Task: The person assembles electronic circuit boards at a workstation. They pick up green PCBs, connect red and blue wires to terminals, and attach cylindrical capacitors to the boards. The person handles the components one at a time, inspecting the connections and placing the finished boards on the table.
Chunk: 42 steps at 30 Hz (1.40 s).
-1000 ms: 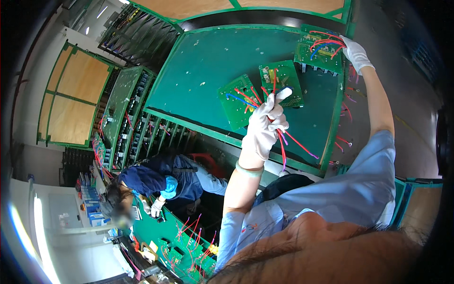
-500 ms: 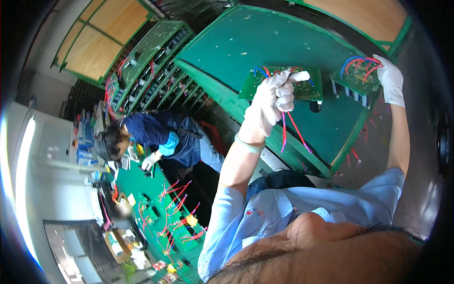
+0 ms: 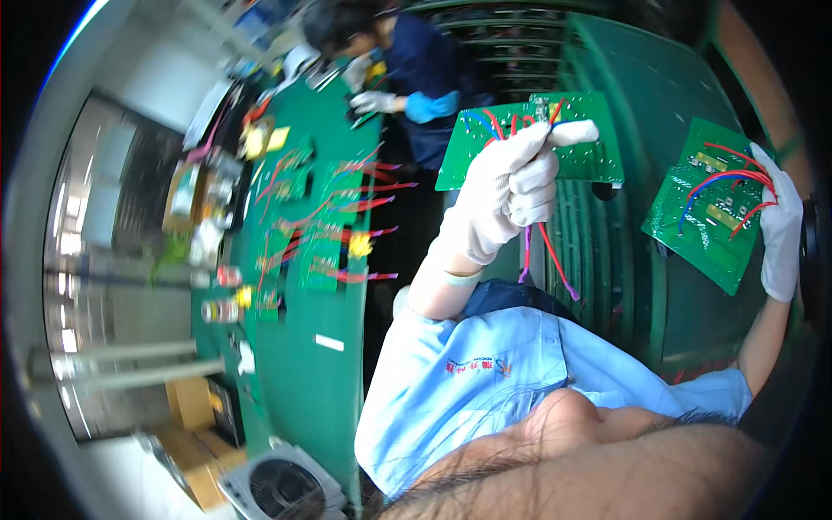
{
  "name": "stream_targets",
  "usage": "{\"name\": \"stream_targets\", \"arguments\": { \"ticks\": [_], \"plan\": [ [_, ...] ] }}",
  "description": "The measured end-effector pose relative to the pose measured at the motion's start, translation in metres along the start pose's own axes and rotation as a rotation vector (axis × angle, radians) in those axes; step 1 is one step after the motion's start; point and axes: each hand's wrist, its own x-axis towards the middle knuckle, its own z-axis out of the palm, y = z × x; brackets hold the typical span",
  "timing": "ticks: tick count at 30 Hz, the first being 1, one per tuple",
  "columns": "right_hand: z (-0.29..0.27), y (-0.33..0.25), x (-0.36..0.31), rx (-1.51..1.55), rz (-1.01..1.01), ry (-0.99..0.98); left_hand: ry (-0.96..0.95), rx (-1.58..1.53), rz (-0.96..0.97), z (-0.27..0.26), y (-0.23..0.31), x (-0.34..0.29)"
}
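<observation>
My left hand point(image 3: 511, 186), in a white glove, is closed round the red and blue wires of a green circuit board point(image 3: 581, 160). Its index finger points out to the right, and loose red wire ends point(image 3: 555, 260) hang below the fist. On the far right, my gloved right hand point(image 3: 780, 230) grips the red and blue wires point(image 3: 728, 178) of another green board point(image 3: 711, 238). That board is tilted, and its outline suggests two overlapping boards; I cannot tell for sure. Both hands hold their boards up in the air.
To the left runs a long green workbench point(image 3: 325, 381) with several wired boards point(image 3: 325, 260) on it. A co-worker in dark blue point(image 3: 425, 61) bends over its far end. A fan point(image 3: 282, 485) stands near the bench's near end. Green shelving point(image 3: 620, 52) rises behind my boards.
My view has swung left, towards the workbench. The right hand's board has come up off the green surface. My left hand keeps its hold on the other board's wires.
</observation>
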Motion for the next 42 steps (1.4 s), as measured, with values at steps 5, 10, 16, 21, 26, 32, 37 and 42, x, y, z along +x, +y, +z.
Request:
{"name": "stream_targets", "arguments": {
  "ticks": [5,10,16,21,26,32,37,42],
  "plan": [
    [0.089,-0.115,0.073,-0.071,-0.601,-0.02,0.287,0.059,0.314,-0.04,0.024,-0.134],
    [0.182,-0.247,0.108,0.052,-0.924,-0.124,0.559,0.021,0.761,-0.074,-0.003,-0.279],
    [0.268,-0.364,0.114,0.141,-1.243,-0.209,0.917,-0.03,1.016,-0.081,-0.043,-0.433],
    [0.33,-0.457,0.099,0.343,-1.461,-0.351,1.448,-0.051,1.102,-0.06,-0.059,-0.554],
    [0.367,-0.53,0.076,0.394,-1.536,-0.528,1.734,0.069,1.111,-0.06,-0.013,-0.661],
    [0.421,-0.591,0.031,0.635,-1.424,-0.702,1.925,0.084,1.28,-0.11,0.017,-0.759],
    [0.448,-0.615,-0.018,0.802,-1.307,-0.862,2.143,-0.156,1.537,-0.181,-0.023,-0.784],
    [0.461,-0.627,-0.063,0.931,-1.265,-1.093,2.551,0.013,1.554,-0.185,-0.115,-0.726]
  ]
}}
